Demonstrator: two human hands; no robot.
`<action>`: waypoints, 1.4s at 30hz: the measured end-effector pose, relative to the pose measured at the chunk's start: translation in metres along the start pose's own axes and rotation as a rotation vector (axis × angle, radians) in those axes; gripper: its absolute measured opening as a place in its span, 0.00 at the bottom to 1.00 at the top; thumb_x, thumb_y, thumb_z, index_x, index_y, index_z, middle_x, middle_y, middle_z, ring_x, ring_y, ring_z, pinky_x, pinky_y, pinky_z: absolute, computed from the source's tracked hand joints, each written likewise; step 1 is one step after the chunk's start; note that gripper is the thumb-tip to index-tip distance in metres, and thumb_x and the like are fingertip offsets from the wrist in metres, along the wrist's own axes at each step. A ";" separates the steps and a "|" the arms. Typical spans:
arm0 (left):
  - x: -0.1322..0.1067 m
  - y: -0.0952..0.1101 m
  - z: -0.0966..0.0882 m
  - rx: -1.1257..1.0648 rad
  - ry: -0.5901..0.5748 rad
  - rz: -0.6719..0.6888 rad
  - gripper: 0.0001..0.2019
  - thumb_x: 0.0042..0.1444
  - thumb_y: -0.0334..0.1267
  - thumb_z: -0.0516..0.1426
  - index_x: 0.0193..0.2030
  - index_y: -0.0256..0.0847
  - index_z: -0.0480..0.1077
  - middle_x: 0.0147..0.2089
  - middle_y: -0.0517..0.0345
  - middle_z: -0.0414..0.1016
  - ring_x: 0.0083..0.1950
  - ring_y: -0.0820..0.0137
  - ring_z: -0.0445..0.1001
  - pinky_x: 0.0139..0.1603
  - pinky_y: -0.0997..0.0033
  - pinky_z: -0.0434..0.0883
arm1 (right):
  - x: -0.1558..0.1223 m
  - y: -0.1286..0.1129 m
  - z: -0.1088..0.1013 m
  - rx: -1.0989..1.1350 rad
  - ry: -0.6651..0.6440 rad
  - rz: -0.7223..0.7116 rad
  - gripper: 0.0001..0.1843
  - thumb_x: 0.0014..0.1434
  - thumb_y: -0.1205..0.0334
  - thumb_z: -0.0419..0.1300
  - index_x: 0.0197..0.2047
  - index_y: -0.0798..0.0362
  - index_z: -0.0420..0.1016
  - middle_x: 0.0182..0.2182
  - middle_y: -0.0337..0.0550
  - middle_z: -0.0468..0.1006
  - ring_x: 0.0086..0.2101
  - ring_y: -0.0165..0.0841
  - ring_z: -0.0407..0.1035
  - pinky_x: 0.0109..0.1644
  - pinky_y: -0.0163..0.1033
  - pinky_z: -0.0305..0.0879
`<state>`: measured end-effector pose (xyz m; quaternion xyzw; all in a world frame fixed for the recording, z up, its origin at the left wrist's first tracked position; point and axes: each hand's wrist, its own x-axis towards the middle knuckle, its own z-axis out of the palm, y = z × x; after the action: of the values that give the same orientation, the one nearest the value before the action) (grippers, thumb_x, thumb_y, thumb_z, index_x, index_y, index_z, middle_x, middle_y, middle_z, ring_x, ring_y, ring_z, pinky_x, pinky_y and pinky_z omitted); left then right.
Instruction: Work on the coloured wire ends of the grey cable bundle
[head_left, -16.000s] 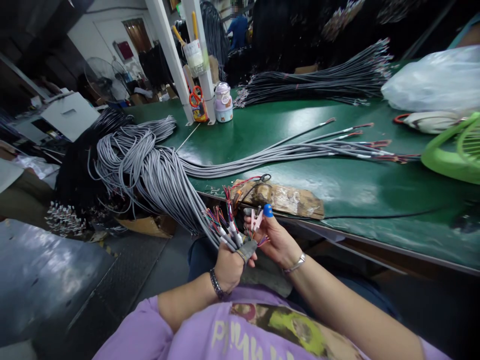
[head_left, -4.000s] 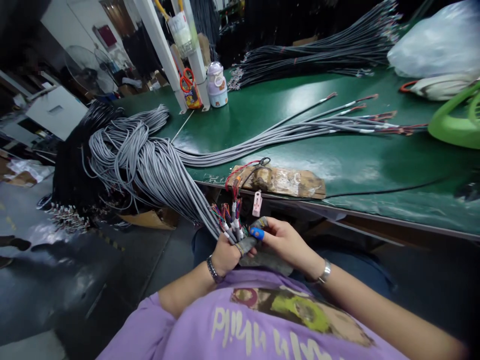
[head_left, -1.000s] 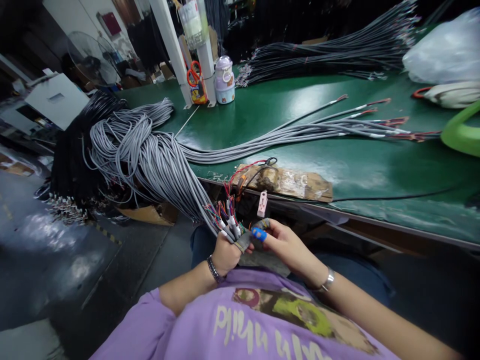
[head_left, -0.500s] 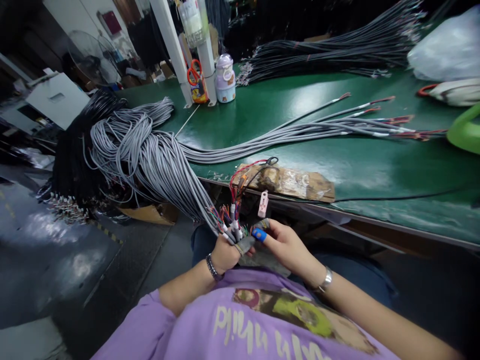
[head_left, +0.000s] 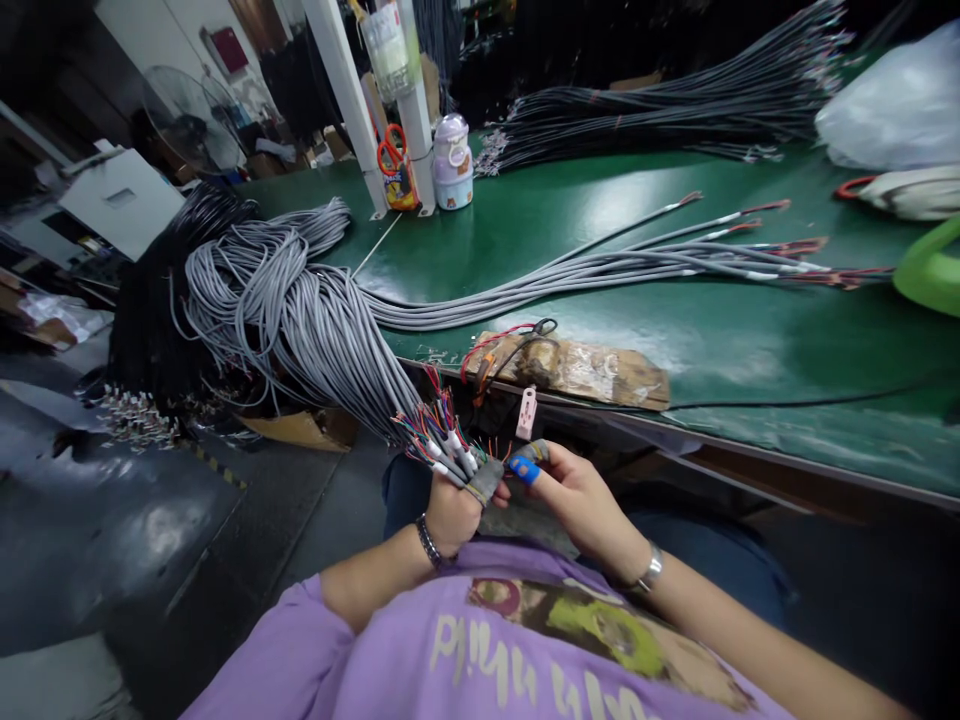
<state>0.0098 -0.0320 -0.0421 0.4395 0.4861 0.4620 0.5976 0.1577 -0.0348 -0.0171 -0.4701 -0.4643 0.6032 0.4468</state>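
My left hand (head_left: 451, 512) is closed round the ends of several grey cables (head_left: 352, 365), whose stripped coloured wires (head_left: 433, 428) fan out above my fist. A grey finger cot covers that thumb. My right hand (head_left: 571, 490), with a blue cot on one fingertip, pinches at thin wire ends right beside the left thumb. A small pink clip (head_left: 527, 412) hangs from a wire just above my right fingers. The cable bundle runs up left onto the green table (head_left: 675, 350).
A taped brown board (head_left: 585, 367) with red and black leads lies at the table's near edge. More grey cables (head_left: 637, 265) stretch right across the table, dark cables (head_left: 675, 100) lie behind. A white post, scissors (head_left: 391, 155), a small jar (head_left: 451, 175), a green fan (head_left: 930, 270) and a plastic bag stand around.
My left hand has tilted the cable ends leftward, so the coloured wires fan out to the left. My right hand stays pinched next to the left thumb. The pink clip hangs loose, held 16 s ago.
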 end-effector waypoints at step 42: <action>0.011 0.017 0.018 -0.108 -0.061 -0.070 0.24 0.40 0.56 0.67 0.21 0.34 0.70 0.18 0.59 0.70 0.18 0.78 0.66 0.18 0.78 0.66 | 0.052 0.004 -0.010 0.677 -0.097 0.101 0.24 0.53 0.38 0.63 0.37 0.53 0.76 0.22 0.41 0.76 0.22 0.33 0.69 0.28 0.40 0.66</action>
<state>0.0263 -0.0190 -0.0246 0.4032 0.4568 0.4530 0.6508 0.1590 0.0165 -0.0306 -0.2882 -0.2349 0.7660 0.5244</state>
